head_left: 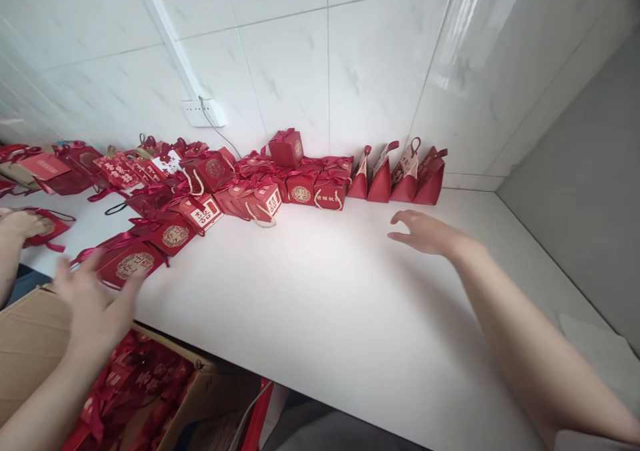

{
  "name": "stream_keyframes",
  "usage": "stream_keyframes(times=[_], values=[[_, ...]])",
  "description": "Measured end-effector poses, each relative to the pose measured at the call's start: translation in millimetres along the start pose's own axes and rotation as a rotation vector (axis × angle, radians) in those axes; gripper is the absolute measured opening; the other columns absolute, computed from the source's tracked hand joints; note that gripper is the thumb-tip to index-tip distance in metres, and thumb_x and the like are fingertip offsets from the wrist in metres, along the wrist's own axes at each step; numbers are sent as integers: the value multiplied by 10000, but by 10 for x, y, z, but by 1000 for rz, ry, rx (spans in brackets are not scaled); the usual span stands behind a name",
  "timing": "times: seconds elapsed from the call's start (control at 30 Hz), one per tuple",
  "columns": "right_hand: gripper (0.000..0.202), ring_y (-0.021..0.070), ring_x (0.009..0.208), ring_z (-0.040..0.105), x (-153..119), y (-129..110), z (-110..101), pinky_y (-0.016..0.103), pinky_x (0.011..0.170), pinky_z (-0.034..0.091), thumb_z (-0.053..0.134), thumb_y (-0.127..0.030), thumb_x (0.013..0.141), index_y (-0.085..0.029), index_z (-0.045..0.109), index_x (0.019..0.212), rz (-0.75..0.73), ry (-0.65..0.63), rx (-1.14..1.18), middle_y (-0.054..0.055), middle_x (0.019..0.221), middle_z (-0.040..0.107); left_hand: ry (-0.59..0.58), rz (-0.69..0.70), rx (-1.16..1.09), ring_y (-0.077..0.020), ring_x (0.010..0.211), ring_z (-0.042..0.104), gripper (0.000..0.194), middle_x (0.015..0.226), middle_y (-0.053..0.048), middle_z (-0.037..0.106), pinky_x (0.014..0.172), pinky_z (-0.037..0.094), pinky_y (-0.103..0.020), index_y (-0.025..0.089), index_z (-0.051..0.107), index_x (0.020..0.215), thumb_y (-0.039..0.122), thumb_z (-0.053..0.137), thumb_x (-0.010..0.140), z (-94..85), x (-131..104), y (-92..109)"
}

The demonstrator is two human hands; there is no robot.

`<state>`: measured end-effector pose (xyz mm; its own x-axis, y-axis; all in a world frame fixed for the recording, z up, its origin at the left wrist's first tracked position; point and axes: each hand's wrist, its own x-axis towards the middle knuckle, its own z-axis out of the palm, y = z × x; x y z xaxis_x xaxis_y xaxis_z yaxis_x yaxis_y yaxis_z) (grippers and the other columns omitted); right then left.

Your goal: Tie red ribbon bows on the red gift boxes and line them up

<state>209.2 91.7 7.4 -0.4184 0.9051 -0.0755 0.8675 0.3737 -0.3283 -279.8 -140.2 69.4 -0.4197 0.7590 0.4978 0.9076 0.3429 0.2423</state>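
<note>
My left hand (97,304) is spread in front of a red gift box with a round gold emblem (135,264), partly covering it; whether they touch I cannot tell. Its fingers are apart and slightly blurred, with nothing in them. Over the right half of the white table (300,291), my right hand (425,231) has its thumb and fingers apart and holds nothing. Just beyond it, several triangular red gift boxes with loop handles (404,178) stand in a row against the wall. Cube-shaped red boxes with ribbons (300,188) stand to their left, one on top of the others.
An open cardboard box (30,338) with red gift boxes (145,371) inside sits below the table's front edge. At far left, another person's hand (23,224) is on a red box. More red boxes line the tiled wall, under a socket (204,112) with a cable.
</note>
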Motion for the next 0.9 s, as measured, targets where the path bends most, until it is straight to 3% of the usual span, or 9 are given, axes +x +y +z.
stream_keyframes(times=[0.03, 0.2, 0.3, 0.37, 0.43, 0.53, 0.6, 0.73, 0.9], values=[[498, 337, 1246, 515, 95, 41, 137, 465, 978, 451, 447, -508, 894, -189, 517, 1269, 11, 13, 13, 168, 1415, 483, 49, 71, -52, -323, 1479, 25, 717, 1607, -42, 6, 1196, 124, -547, 240, 208, 1467, 558, 468, 881, 95, 101, 170], [576, 325, 1454, 237, 386, 197, 669, 534, 1160, 206, 344, -504, 952, -171, 390, 1420, 40, 97, 15, 155, 1569, 277, -221, 403, -216, -320, 1484, 92, 670, 1611, -58, -20, 1192, 205, -501, 212, 315, 1447, 491, 535, 879, 637, 595, 1242], [563, 279, 1454, 251, 439, 281, 795, 481, 1183, 164, 326, -531, 962, -210, 414, 1415, -28, 186, 50, 107, 1561, 318, -302, 370, -186, -377, 1467, 136, 843, 1597, -140, 87, 1182, 211, -543, 185, 285, 1469, 514, 650, 785, 1148, 935, 1677], [538, 274, 1441, 277, 465, 320, 828, 470, 1178, 172, 346, -512, 963, -206, 448, 1393, -40, 226, 62, 103, 1546, 350, -188, 278, -259, -387, 1438, 211, 852, 1534, -196, 226, 1168, 247, -535, 134, 336, 1431, 494, 695, 747, 1528, 1151, 1861], [516, 274, 1429, 292, 494, 336, 844, 467, 1171, 175, 366, -486, 964, -193, 470, 1376, -36, 257, 67, 109, 1534, 366, -29, 228, -403, -317, 1335, 403, 671, 1389, -181, 418, 1138, 328, -455, 143, 437, 1341, 432, 671, 783, 1874, 1287, 2038], [489, 264, 1406, 324, 545, 332, 853, 445, 1159, 197, 393, -467, 962, -192, 499, 1352, -39, 291, 79, 110, 1509, 402, 59, 203, -561, -245, 1153, 550, 477, 1258, -141, 518, 1044, 428, -384, 179, 496, 1253, 428, 583, 856, 2251, 1258, 2378], [474, 258, 1394, 339, 572, 327, 854, 430, 1151, 212, 404, -463, 961, -201, 510, 1342, -44, 305, 85, 104, 1499, 417, 52, 213, -555, -277, 1190, 518, 499, 1247, -135, 536, 1041, 417, -421, 195, 513, 1230, 506, 580, 846, 2408, 1124, 2632], [472, 262, 1388, 347, 596, 328, 849, 431, 1145, 219, 408, -460, 964, -200, 511, 1343, -52, 323, 97, 107, 1496, 420, 71, 126, -407, -393, 1285, 387, 801, 1392, -182, 417, 1027, 366, -557, 188, 414, 1349, 605, 681, 719, 2584, 898, 3017], [472, 272, 1386, 348, 598, 336, 842, 447, 1141, 220, 430, -458, 956, -195, 518, 1338, -58, 325, 132, 115, 1493, 423, 79, 135, -394, -388, 1258, 397, 866, 1356, -188, 393, 1052, 347, -532, 156, 349, 1406, 406, 751, 681, 2649, 977, 3047]])
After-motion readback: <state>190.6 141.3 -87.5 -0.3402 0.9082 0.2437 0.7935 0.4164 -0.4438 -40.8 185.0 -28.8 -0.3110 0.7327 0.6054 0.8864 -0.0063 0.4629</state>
